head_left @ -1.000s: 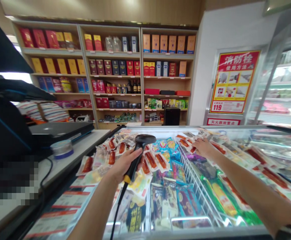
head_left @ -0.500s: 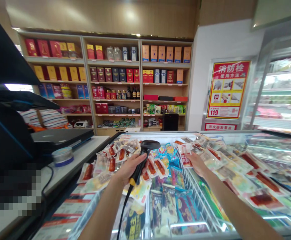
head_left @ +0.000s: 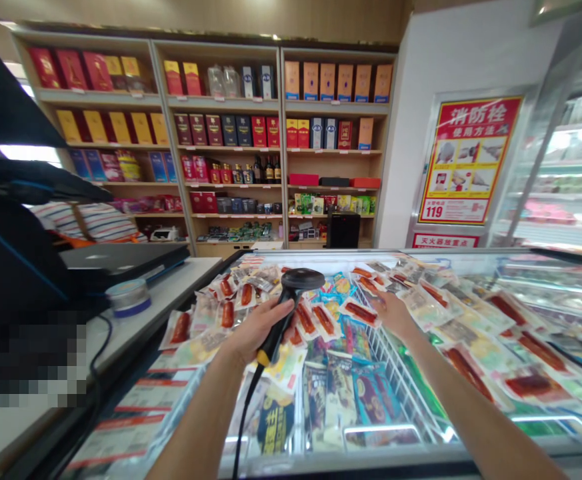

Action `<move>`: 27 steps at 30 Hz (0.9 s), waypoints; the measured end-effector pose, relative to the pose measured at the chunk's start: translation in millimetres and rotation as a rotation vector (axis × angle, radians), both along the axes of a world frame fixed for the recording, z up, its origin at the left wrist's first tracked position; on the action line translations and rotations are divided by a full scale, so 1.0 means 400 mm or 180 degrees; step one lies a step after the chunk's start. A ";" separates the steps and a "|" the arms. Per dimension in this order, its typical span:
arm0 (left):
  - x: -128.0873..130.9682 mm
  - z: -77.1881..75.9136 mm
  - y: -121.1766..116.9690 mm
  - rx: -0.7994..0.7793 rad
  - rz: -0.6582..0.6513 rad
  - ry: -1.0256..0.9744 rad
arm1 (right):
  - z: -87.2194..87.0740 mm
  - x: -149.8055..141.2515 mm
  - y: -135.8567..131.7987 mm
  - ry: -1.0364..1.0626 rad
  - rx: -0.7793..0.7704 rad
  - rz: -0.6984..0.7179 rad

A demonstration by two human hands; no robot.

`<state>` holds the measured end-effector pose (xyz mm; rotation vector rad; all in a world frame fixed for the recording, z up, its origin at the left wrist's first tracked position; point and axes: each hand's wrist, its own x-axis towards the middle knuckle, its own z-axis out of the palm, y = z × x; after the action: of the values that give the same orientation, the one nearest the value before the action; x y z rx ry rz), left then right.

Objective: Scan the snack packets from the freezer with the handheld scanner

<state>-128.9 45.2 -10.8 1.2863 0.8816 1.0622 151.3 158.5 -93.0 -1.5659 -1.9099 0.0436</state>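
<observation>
My left hand is wrapped round the handle of a black barcode scanner, its head up and its cord hanging toward me. Below and beside it, sealed sausage packs lie over the freezer's contents. My right hand is at the top of the white wire divider. Its fingertips meet a sausage pack on their left and are close to another sausage pack above. The fingers are partly hidden, so I cannot tell whether they grip either one.
Ice cream packets fill the wire basket beneath my hands. More vacuum packs are heaped on the right. On the left stand a counter, a round tub and a dark screen. Shelves of boxes line the back.
The white-and-red label side of a packet showed at my right hand; now a sausage pack lies there, sausage side up. The scanner stays in my left hand. The view has tilted down slightly.
</observation>
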 end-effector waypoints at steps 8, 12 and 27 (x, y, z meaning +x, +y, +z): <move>0.004 -0.003 0.005 -0.0073 0.0020 0.0084 | -0.027 -0.007 -0.001 -0.0042 -0.0331 0.0170; 0.011 -0.006 0.006 -0.0088 -0.0020 0.0089 | 0.002 -0.021 -0.019 0.0091 -0.0384 0.0087; 0.010 -0.023 0.014 -0.0168 0.0008 0.0079 | 0.038 -0.051 -0.034 -0.1110 -0.0050 0.1311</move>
<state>-124.9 50.8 -20.0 1.2569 0.9245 1.0204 130.8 144.8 -77.8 -1.2233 -2.4871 -0.0406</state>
